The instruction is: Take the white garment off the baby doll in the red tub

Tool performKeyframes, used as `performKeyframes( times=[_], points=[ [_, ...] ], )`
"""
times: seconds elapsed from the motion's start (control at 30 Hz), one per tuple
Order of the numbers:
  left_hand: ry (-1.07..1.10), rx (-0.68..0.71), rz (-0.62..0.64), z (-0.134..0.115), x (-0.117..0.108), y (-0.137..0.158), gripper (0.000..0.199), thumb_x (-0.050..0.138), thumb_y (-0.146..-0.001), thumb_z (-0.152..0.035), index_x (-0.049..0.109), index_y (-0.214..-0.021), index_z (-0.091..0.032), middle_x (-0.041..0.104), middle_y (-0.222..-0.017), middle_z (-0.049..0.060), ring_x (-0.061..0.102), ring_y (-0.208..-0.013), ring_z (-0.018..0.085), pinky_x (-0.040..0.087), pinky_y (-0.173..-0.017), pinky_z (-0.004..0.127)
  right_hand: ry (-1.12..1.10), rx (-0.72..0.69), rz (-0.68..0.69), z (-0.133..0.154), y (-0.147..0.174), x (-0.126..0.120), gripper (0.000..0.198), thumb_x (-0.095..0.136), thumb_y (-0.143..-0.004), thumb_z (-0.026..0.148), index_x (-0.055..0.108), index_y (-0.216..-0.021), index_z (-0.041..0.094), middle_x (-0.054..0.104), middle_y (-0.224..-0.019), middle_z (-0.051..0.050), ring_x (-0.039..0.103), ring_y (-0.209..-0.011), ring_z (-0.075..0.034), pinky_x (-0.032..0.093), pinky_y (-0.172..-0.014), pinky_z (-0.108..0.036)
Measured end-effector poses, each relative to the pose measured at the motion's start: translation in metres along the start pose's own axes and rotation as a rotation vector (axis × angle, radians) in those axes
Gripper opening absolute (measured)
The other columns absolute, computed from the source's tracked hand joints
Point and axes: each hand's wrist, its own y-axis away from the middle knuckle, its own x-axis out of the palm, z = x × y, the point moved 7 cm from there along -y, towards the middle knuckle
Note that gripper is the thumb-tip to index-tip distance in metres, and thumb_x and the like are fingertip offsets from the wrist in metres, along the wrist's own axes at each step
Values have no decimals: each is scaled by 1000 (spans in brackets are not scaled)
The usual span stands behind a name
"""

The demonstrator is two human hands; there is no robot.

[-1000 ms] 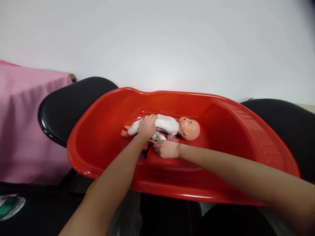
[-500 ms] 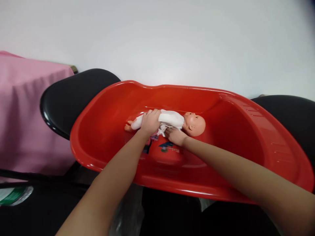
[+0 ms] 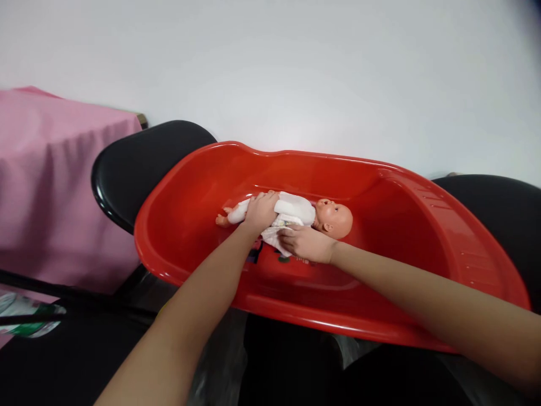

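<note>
A baby doll in white clothing lies on its back in a red plastic baby tub, head to the right. My left hand is closed around the doll's hips and legs. Just below the doll's chest, my right hand pinches a white cloth or diaper at the doll's waist. Part of a printed sticker shows on the tub floor under my hands.
The tub rests across two black chair seats, one at the left and one at the right. A pink cloth covers furniture on the left. A white wall rises behind. A green-and-white bottle lies at the lower left.
My right hand shifted from beside the doll's chest to the white cloth at its waist and took hold of it. My left hand stayed on the doll's legs. The view shifted slightly.
</note>
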Motion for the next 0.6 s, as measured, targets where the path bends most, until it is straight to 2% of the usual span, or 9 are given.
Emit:
performKeyframes(
  times=[0.13,0.2,0.33,0.43,0.53,0.6],
  points=[
    [-8,17,-34,0,-1,3,30,44,-101,-22,65,-123,-20,69,-127,11,61,-117,28,47,-97,42,103,150,104,-21,24,23,36,46,-101,11,69,-129,8,68,-130,-16,56,-125,-29,44,-105,-42],
    [-6,28,-36,0,0,4,30,45,-102,-23,65,-124,-19,69,-128,11,61,-118,28,46,-99,42,94,169,173,-27,47,34,33,50,-99,11,74,-122,11,69,-130,-15,58,-123,-30,46,-101,-44],
    [-10,43,-47,-1,1,3,31,45,-102,-22,64,-126,-19,68,-131,11,59,-121,29,46,-100,44,28,220,284,-30,80,43,24,56,-98,14,79,-104,13,75,-109,-14,63,-112,-30,47,-95,-45],
    [-24,52,-46,-3,1,2,32,43,-102,-21,64,-127,-18,68,-130,12,59,-121,29,46,-100,44,-22,167,241,-11,62,35,24,55,-98,14,78,-100,14,75,-106,-12,63,-110,-28,45,-102,-49],
    [-19,48,-44,-3,1,0,31,43,-101,-18,64,-125,-18,68,-128,12,59,-118,29,47,-98,44,-36,-19,155,23,14,26,28,50,-101,15,78,-98,18,75,-98,-8,62,-109,-26,36,-116,-54],
    [-14,31,-55,-2,1,-1,31,44,-100,-16,65,-122,-19,69,-125,11,60,-116,29,48,-95,44,3,-106,126,38,-23,25,29,49,-99,12,78,-101,18,75,-102,-8,61,-112,-27,35,-118,-52]
  ],
)
